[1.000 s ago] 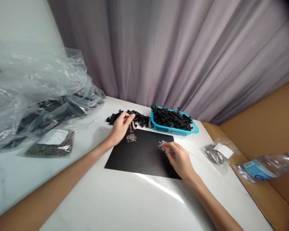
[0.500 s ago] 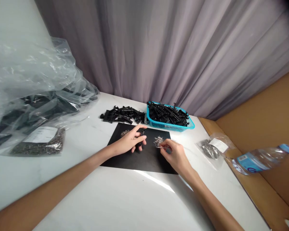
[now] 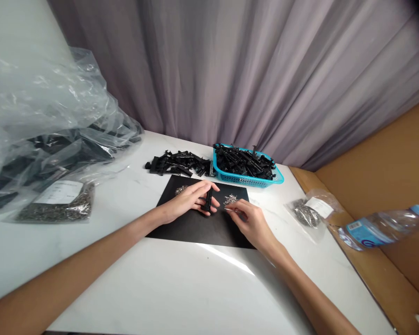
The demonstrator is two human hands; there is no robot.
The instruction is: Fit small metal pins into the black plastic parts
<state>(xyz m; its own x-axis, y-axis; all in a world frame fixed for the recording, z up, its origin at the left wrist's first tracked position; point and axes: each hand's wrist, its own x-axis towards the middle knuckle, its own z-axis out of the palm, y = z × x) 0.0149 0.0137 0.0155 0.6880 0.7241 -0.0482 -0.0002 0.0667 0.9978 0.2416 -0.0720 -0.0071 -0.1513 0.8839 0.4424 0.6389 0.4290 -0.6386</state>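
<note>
My left hand (image 3: 192,200) is closed around a slim black plastic part (image 3: 208,199), held nearly upright above the black mat (image 3: 195,230). To its right, my right hand (image 3: 249,218) pinches a thin silvery tool (image 3: 230,209) that looks like tweezers, its tip pointing left toward the black part but apart from it. Just beyond that tip lies a small pile of shiny metal pieces (image 3: 230,199) on the mat. A second pile of small metal pieces (image 3: 180,189) sits behind my left hand, partly covered by it.
A blue basket (image 3: 251,180) heaped with black parts stands at the back. Left of it lies a loose heap of black parts (image 3: 178,163). Large clear bags (image 3: 56,116) and a labelled bag of metal pieces (image 3: 56,204) are at left; another small bag (image 3: 307,214) and a bottle (image 3: 380,228) are at right.
The black part has turned a little in my left hand and shows more of its length. My right hand and its tool have shifted only slightly.
</note>
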